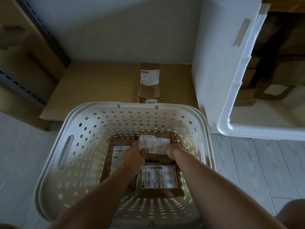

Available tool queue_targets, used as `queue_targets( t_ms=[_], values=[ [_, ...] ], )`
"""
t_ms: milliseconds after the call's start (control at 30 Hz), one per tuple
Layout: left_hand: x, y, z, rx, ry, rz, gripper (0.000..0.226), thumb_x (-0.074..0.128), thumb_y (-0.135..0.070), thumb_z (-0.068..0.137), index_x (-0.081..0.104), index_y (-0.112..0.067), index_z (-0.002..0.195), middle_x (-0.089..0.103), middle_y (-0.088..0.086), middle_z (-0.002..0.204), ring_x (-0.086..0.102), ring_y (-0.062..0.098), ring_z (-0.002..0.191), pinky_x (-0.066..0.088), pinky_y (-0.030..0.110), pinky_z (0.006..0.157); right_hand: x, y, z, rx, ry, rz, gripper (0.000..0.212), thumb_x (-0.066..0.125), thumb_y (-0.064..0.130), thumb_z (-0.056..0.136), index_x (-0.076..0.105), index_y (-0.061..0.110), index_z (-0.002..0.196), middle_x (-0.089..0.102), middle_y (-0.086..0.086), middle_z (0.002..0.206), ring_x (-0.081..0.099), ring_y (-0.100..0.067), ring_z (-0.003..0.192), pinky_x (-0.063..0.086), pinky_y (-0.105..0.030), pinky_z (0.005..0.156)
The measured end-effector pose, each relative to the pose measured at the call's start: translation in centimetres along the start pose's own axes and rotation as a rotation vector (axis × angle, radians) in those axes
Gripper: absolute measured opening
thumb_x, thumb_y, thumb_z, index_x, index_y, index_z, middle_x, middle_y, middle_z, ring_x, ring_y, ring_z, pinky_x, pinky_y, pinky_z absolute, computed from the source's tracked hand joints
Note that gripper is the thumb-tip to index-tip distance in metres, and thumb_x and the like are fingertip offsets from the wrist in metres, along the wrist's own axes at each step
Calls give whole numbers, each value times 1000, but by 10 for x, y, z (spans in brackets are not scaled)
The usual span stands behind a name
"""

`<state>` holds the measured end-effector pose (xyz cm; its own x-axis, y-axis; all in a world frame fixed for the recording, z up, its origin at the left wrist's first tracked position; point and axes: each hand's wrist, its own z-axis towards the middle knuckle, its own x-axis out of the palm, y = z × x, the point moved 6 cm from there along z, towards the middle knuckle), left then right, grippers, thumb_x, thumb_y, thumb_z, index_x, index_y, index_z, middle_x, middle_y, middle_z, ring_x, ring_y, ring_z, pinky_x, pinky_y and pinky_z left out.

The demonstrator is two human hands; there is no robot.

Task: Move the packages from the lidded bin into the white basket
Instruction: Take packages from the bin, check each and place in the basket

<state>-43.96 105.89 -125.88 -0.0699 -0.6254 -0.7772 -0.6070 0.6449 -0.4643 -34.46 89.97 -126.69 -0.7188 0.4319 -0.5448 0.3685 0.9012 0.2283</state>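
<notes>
Both hands reach down into the white perforated plastic basket (pixel 54 164). The left hand (pixel 134 156) and right hand (pixel 175 152) curl around opposite ends of a small brown paper-wrapped package with a white label (pixel 155 146), low among two similar parcels. It looks light, fairly stiff and slightly slick; end grips suit it. More packages wait in the white lidded bin (pixel 231 118) at right.
</notes>
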Motion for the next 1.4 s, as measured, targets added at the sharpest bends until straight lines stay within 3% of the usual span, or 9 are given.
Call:
queue_targets(
  t_ms=[133, 267, 400, 533, 633, 933, 1033, 1200, 1400],
  values=[
    [0, 2, -1, -19, 34, -100, 31, 44, -36, 108, 44, -20, 134, 59, -9, 92, 56, 1, 69, 37, 19, 54, -4, -1, -14, 7, 17, 100, 57, 31, 15, 110, 8, -7, 157, 21, -27, 163, 27, -41, 150, 26, -43, 120],
    [-3, 8, -5, -109, 46, -185, 36, 43, -44, 106, 55, -20, 131, 62, -4, 100, 59, 11, 84, 44, 30, 73, 8, -10, -13, 53, 34, 247, 75, 45, 31, 100, 7, 6, 160, 31, -19, 160, 40, -40, 142, 39, -47, 116],
    [-6, 21, -8, -291, 112, -334, 40, 51, -57, 99, 64, -20, 93, 70, 7, 95, 69, 20, 85, 60, 38, 81, 9, -12, -21, 9, 63, 222, 71, 48, 29, 101, 12, 10, 159, 31, -15, 160, 47, -33, 136, 45, -35, 102],
    [-5, 23, -16, -307, 180, -460, 24, 67, -43, 95, 65, -23, 106, 71, 4, 103, 73, 21, 93, 65, 37, 78, 1, -16, -28, -49, 39, 128, 74, 51, 41, 103, 17, 5, 157, 37, -18, 155, 52, -24, 123, 46, -42, 111],
    [-7, 19, -19, -299, 163, -521, 19, 72, -35, 93, 65, -27, 109, 73, 3, 105, 74, 24, 94, 65, 42, 79, -3, -17, -34, -67, 37, 61, 71, 50, 50, 102, 31, 3, 152, 46, -19, 148, 58, -24, 119, 54, -40, 101],
    [-5, 24, -25, -367, 191, -303, 39, 64, -54, 94, 65, -16, 85, 73, 8, 75, 69, 18, 61, 61, 30, 64, -3, -11, -49, -87, 61, -52, 66, 43, 45, 105, 26, 4, 155, 37, -15, 154, 50, -33, 133, 46, -44, 109],
    [-9, 25, -26, -363, 152, -238, 48, 65, -60, 90, 66, -13, 83, 76, 10, 80, 75, 23, 72, 63, 33, 69, 2, -12, -51, -84, 132, 2, 77, 54, 42, 92, 26, 9, 156, 40, -13, 156, 52, -33, 134, 47, -47, 109],
    [-22, 1, -32, -125, 24, 100, 46, 54, -54, 99, 57, -19, 71, 60, -4, 63, 57, 6, 54, 40, 20, 47, 1, -15, -47, -52, 57, -13, 86, 61, 23, 94, 7, 8, 160, 43, -22, 151, 52, -40, 133, 48, -51, 108],
    [7, -37, -46, 255, 158, 442, 21, 54, -32, 102, 67, -18, 111, 68, -1, 97, 68, 10, 85, 59, 26, 81, -5, -18, -49, -116, -81, -147, 74, 61, 0, 93, 21, 13, 155, 48, -18, 145, 49, -38, 134, 45, -45, 107]
  ],
)
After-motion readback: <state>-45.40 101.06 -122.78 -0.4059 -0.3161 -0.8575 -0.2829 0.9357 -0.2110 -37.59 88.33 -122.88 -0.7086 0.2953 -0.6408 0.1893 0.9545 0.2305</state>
